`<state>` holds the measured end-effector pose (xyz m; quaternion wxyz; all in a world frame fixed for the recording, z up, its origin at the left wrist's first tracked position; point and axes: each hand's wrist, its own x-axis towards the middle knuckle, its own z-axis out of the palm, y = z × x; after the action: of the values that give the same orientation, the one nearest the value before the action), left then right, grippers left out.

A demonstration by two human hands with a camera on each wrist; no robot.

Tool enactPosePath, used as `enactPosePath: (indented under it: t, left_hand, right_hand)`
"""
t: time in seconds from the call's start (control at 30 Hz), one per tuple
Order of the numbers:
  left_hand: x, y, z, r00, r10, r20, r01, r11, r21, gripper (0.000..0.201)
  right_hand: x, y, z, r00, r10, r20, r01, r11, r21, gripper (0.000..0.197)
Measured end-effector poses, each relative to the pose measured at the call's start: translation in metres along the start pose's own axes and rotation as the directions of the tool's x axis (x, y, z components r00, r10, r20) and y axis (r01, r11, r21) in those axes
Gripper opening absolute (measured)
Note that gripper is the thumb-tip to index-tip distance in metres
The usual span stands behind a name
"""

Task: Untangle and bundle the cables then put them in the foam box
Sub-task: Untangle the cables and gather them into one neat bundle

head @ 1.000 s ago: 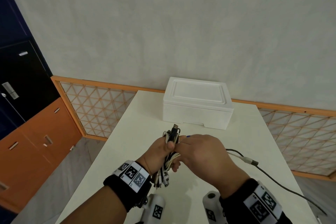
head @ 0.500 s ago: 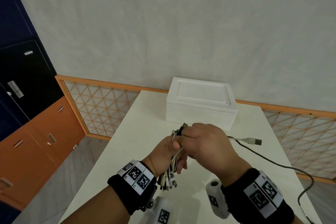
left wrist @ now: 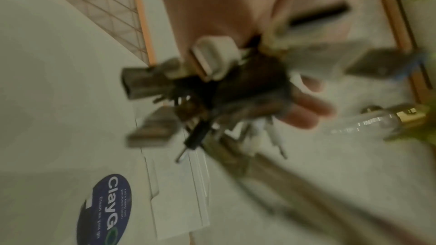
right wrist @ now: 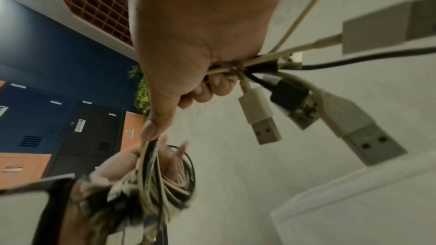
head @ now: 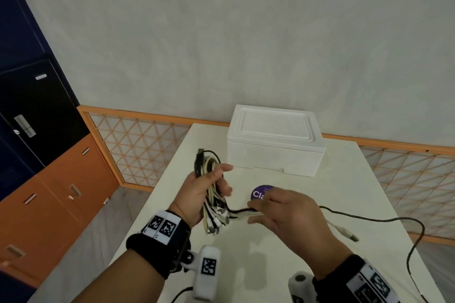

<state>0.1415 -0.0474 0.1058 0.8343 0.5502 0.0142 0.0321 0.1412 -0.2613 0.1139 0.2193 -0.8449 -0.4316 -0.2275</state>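
**Soft cables, held at the fold**

While we hold the cable bundle [head: 209, 187] above the white table [head: 172, 194], our left hand [head: 197, 194] grips its folded middle, thumb and fingers curled around the strands, with the forefinger sticking out. Our right hand [head: 285, 214] pinches several loose strands beside it, and from there a black cable [head: 384, 220] trails away over the table.

We judge the cables light, soft and springy, so the loops may open if the grip loosens. The folded middle seems the best place to hold, not the hard USB plugs [right wrist: 264, 116], which hang free.

The closed foam box [head: 273, 140] stands behind, well apart. A round purple sticker [head: 259, 193] lies on the table; in the left wrist view we read "ClayG", and the smaller lines are too blurred.
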Motion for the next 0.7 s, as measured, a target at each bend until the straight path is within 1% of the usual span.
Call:
enactPosePath:
  t: [0.03,0.07,0.1,0.13,0.17,0.2,0.23,0.27,0.3,0.33,0.37,0.4,0.43,0.47,0.5,0.53,0.57,0.6,0.63,0.67,0.7]
  left_hand:
    - [0.001,0.004,-0.004,1.000,0.006,0.012,-0.006,0.999,-0.044,0.031]
    - [0.001,0.009,-0.006,0.999,0.001,0.046,0.003,0.996,-0.094,0.034]
    - [0.000,0.012,-0.009,0.996,0.001,0.094,0.011,0.992,-0.124,0.040]
    - [-0.001,0.015,-0.011,0.989,0.004,0.145,0.012,0.994,-0.108,0.045]
    - [-0.003,0.018,-0.012,0.980,0.004,0.197,0.006,0.999,-0.048,0.048]
    - [-0.006,0.022,-0.011,0.970,-0.008,0.244,-0.005,0.999,0.054,0.050]
    - [-0.010,0.025,-0.009,0.957,-0.041,0.287,-0.017,0.981,0.195,0.049]
    - [-0.013,0.029,-0.005,0.941,-0.093,0.326,-0.041,0.923,0.383,0.044]
    - [-0.017,0.032,0.000,0.917,-0.155,0.368,-0.096,0.809,0.581,0.035]
    - [-0.019,0.035,0.008,0.885,-0.202,0.420,-0.201,0.647,0.735,0.025]
    - [-0.021,0.036,0.014,0.841,-0.236,0.487,-0.340,0.469,0.815,0.019]
    - [-0.023,0.037,0.020,0.793,-0.263,0.550,-0.472,0.305,0.827,0.015]
    - [-0.025,0.038,0.024,0.764,-0.288,0.577,-0.555,0.160,0.816,0.014]
    - [-0.025,0.037,0.024,0.761,-0.284,0.584,-0.600,0.037,0.799,0.019]
    - [-0.025,0.037,0.022,0.758,-0.258,0.599,-0.630,-0.057,0.774,0.025]
    - [-0.024,0.036,0.019,0.747,-0.222,0.627,-0.660,-0.127,0.741,0.027]
    - [-0.021,0.033,0.012,0.725,-0.211,0.656,-0.689,-0.202,0.696,0.026]
    - [-0.019,0.032,0.008,0.719,-0.196,0.667,-0.693,-0.281,0.664,0.025]
    - [-0.015,0.031,0.002,0.741,-0.196,0.642,-0.663,-0.363,0.654,0.028]
    - [-0.013,0.030,-0.003,0.785,-0.225,0.577,-0.613,-0.413,0.674,0.031]
    - [-0.010,0.029,-0.008,0.829,-0.240,0.505,-0.555,-0.460,0.693,0.032]
  right_hand:
    - [-0.007,0.003,0.002,0.998,0.047,0.041,-0.048,0.999,0.010,0.026]
    - [-0.014,0.007,0.006,0.991,0.105,0.081,-0.106,0.994,0.010,0.030]
    - [-0.018,0.010,0.006,0.969,0.191,0.154,-0.194,0.981,0.008,0.034]
    - [-0.022,0.016,0.008,0.932,0.267,0.246,-0.270,0.963,-0.021,0.040]
    - [-0.026,0.021,0.009,0.866,0.319,0.384,-0.327,0.944,-0.045,0.058]
    - [-0.029,0.026,0.009,0.788,0.337,0.515,-0.383,0.924,-0.019,0.083]
    - [-0.026,0.026,0.007,0.733,0.337,0.590,-0.450,0.891,0.051,0.106]
    - [-0.021,0.025,0.005,0.744,0.334,0.579,-0.499,0.854,0.149,0.122]
    - [-0.012,0.022,0.002,0.792,0.352,0.499,-0.520,0.817,0.249,0.133]
    - [-0.003,0.019,0.001,0.838,0.371,0.400,-0.507,0.800,0.321,0.138]
    - [0.006,0.015,-0.001,0.883,0.358,0.302,-0.454,0.814,0.363,0.140]
    - [0.015,0.014,-0.001,0.921,0.316,0.228,-0.383,0.842,0.381,0.138]
    - [0.022,0.014,0.000,0.955,0.236,0.179,-0.288,0.881,0.376,0.132]
    - [0.027,0.015,0.002,0.974,0.148,0.172,-0.203,0.908,0.366,0.122]
    - [0.030,0.015,0.005,0.979,0.072,0.193,-0.142,0.912,0.384,0.108]
    - [0.029,0.016,0.011,0.977,0.030,0.213,-0.120,0.897,0.425,0.093]
    - [0.029,0.015,0.018,0.975,0.018,0.220,-0.123,0.873,0.472,0.081]
    - [0.027,0.015,0.024,0.972,0.051,0.229,-0.163,0.848,0.504,0.074]
    - [0.026,0.012,0.027,0.959,0.119,0.256,-0.239,0.825,0.513,0.072]
    - [0.025,0.010,0.030,0.933,0.198,0.300,-0.329,0.807,0.491,0.070]
    - [0.024,0.008,0.033,0.905,0.254,0.342,-0.395,0.800,0.451,0.064]
